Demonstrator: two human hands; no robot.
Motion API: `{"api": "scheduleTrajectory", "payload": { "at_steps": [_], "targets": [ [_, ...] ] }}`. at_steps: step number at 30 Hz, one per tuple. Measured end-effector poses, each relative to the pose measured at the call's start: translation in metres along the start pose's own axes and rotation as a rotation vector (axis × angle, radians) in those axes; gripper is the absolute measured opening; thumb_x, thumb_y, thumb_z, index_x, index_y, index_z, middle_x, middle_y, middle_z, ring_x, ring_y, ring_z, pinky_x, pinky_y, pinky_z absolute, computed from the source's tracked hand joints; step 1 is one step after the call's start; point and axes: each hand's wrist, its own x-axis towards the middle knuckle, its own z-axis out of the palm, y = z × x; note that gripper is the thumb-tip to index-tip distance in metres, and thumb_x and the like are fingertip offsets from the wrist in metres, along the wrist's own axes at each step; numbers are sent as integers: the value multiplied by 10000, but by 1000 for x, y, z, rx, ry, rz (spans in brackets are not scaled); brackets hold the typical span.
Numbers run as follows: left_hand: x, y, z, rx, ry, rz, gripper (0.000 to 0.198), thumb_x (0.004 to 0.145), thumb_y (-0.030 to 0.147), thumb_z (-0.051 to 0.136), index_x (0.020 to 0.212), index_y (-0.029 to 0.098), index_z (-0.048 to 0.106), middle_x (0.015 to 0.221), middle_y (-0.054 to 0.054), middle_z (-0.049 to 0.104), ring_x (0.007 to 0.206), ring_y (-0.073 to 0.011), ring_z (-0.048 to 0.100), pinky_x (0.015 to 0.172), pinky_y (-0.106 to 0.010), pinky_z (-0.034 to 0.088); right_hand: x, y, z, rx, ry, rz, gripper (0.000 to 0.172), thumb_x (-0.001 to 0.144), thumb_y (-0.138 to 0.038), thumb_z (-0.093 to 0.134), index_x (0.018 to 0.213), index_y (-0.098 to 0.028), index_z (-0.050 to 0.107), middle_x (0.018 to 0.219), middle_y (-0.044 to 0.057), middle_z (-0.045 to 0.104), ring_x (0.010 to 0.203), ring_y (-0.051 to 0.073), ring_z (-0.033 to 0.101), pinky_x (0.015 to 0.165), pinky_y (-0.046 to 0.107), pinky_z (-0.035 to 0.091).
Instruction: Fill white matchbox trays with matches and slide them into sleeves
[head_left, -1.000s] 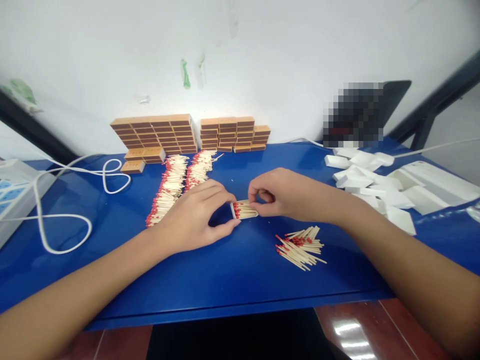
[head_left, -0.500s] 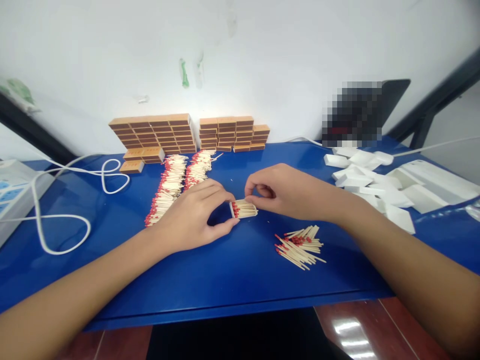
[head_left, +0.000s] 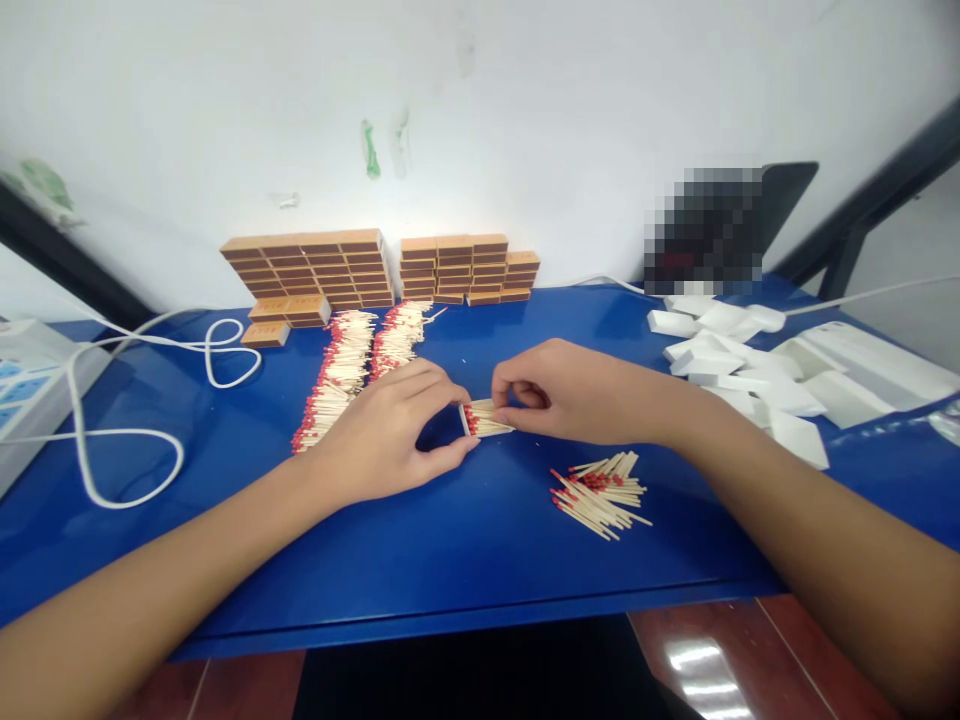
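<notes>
A small white matchbox tray [head_left: 484,419] filled with red-tipped matches lies on the blue table [head_left: 465,540]. My left hand [head_left: 390,430] pinches the tray's left end between thumb and fingers. From the right, my right hand [head_left: 570,390] has its fingers curled and pressed on the matches in the tray. A loose pile of matches [head_left: 600,495] lies just in front of my right wrist.
Long rows of matches [head_left: 345,370] lie behind my left hand. Stacks of brown matchboxes [head_left: 315,268] stand along the wall. White empty trays [head_left: 742,370] are heaped at the right. A white cable [head_left: 127,440] and power strip [head_left: 30,380] lie at the left.
My right hand's fingers have shifted slightly over the tray, first lifting a little, then pressing back down on the matches. My left hand has stayed put.
</notes>
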Motion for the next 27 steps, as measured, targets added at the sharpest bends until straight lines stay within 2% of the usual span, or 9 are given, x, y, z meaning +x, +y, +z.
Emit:
{"api": "scheduleTrajectory", "payload": {
  "at_steps": [5,13,21,27],
  "targets": [
    [0,-1,1,7,-8,-5,238,1008,357,686,1171,184,694,1083,-99,765,1081,-281,699,966,-464,585,-2,0,-4,-9,12,3,158,940,-341,653,857,-218,706,735,-12,635,636,137,490,628,310,286],
    [-1,-2,1,14,-14,-10,256,1002,368,694,1182,186,688,1086,-104,760,1090,-288,693,965,-473,579,-4,0,-9,-11,-54,10,205,934,-423,704,872,-228,726,748,-14,641,637,137,503,627,306,300],
    [-1,-2,0,13,-15,-1,259,997,356,700,1184,178,688,1085,-102,759,1090,-290,696,964,-468,581,-3,0,-8,-19,-47,17,97,921,-294,677,891,-224,736,736,-20,648,630,132,508,636,307,301],
    [-1,-3,1,7,-15,-6,237,1004,361,690,1179,203,692,1086,-92,762,1093,-284,699,975,-465,579,-2,1,-6,-4,-50,28,98,917,-275,664,848,-219,706,742,-10,657,627,134,496,633,313,283]
  ]
}}
